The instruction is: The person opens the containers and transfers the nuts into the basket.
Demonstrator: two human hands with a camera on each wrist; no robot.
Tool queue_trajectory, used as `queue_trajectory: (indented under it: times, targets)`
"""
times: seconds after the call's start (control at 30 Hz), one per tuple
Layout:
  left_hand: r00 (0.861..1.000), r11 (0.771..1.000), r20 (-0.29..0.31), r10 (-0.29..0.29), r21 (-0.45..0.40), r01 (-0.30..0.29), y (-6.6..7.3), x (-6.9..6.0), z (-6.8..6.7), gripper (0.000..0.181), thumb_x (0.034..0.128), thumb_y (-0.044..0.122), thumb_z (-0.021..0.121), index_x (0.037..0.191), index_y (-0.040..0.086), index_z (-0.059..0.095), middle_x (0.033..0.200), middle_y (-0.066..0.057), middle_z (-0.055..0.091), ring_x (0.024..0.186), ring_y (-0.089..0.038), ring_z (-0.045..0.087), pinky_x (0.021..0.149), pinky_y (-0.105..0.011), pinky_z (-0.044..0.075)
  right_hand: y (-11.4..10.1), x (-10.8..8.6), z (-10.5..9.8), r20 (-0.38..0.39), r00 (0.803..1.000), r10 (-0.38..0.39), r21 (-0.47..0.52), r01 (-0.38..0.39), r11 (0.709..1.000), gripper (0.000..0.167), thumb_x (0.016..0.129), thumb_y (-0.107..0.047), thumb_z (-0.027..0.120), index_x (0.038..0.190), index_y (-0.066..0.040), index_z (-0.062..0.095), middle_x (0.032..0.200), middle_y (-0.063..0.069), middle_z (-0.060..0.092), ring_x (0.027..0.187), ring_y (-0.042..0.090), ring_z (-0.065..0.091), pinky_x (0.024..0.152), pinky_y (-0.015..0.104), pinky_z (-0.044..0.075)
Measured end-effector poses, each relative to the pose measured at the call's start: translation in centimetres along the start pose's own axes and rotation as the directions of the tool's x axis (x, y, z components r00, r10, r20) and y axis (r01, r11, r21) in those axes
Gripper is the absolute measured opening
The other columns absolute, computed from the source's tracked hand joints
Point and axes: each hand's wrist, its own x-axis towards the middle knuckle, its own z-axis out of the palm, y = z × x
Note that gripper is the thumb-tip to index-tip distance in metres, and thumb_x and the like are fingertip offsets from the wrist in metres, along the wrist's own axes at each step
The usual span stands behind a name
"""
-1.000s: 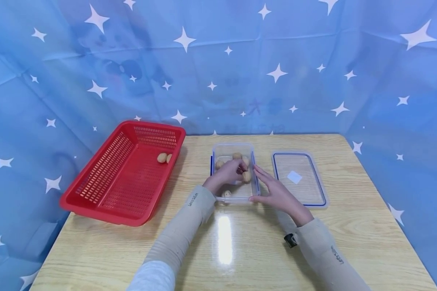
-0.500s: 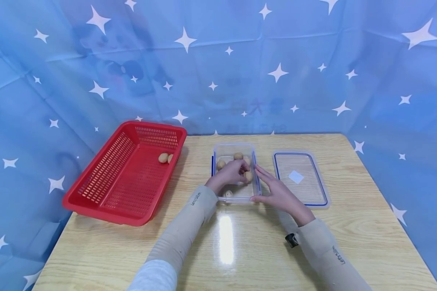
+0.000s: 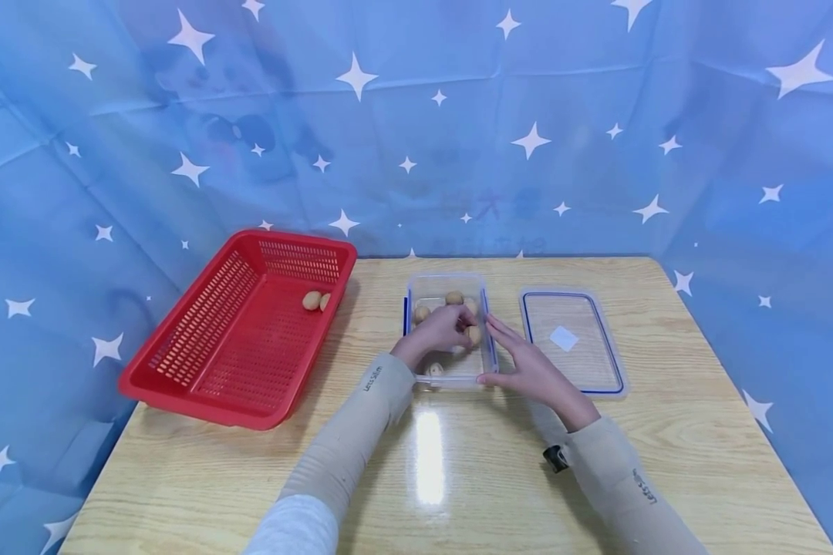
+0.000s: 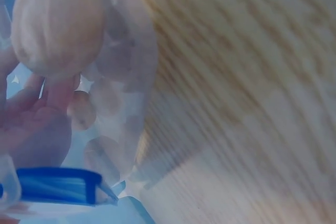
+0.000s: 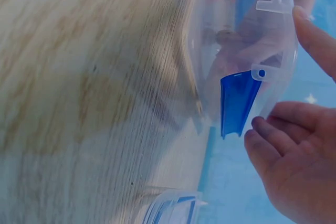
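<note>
A clear plastic box with blue side latches stands on the table and holds several walnuts. My left hand reaches inside it, fingers bent down, and grips a walnut near the right wall; part of this grip is hidden. Another walnut lies by the near wall, and it looms large as a walnut in the left wrist view. Outside the box my right hand rests with extended fingers against the right wall. Its thumb touches the rim at the near corner.
To the left stands a red slotted basket with two walnuts at its right side. The blue-edged clear lid, bearing a white label, lies right of the box. A blue starry curtain hangs behind the table.
The left hand's fingers have shifted slightly around the walnut by the right wall. The right hand, box, lid and basket stay as they were; the head view has shifted a little.
</note>
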Motion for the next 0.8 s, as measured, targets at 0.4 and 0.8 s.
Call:
queue_trajectory:
  times: [0.4,0.8]
  targets:
    - [0.998,0.980,-0.066,0.001,-0.197,-0.014,0.9,-0.9,-2.6,0.032,0.0894,0.011,0.072,0.120,0.007,0.066,0.116,-0.008,0.068,0.106,-0.020,0.064,0.093,-0.028,0.055,0.0,0.1,0.1,0.013,1.000,0.002,-0.010,-0.001,1.000,0.099,0.084,-0.039,0.079,0.157,-0.004,0.024,0.167,0.017,0.016,0.150,0.044,0.021,0.117,0.064,0.027]
    - [0.984,0.963,-0.167,0.054,-0.252,-0.096,2.6,-1.6,-7.9,0.033,0.0929,0.015,0.069,0.124,0.007,0.065,0.126,-0.011,0.067,0.118,-0.025,0.065,0.097,-0.033,0.055,-0.2,0.2,-0.1,0.019,1.000,0.012,-0.013,-0.012,1.000,0.098,0.084,-0.037,0.079,0.157,-0.002,0.024,0.167,0.017,0.016,0.151,0.044,0.018,0.118,0.064,0.026]
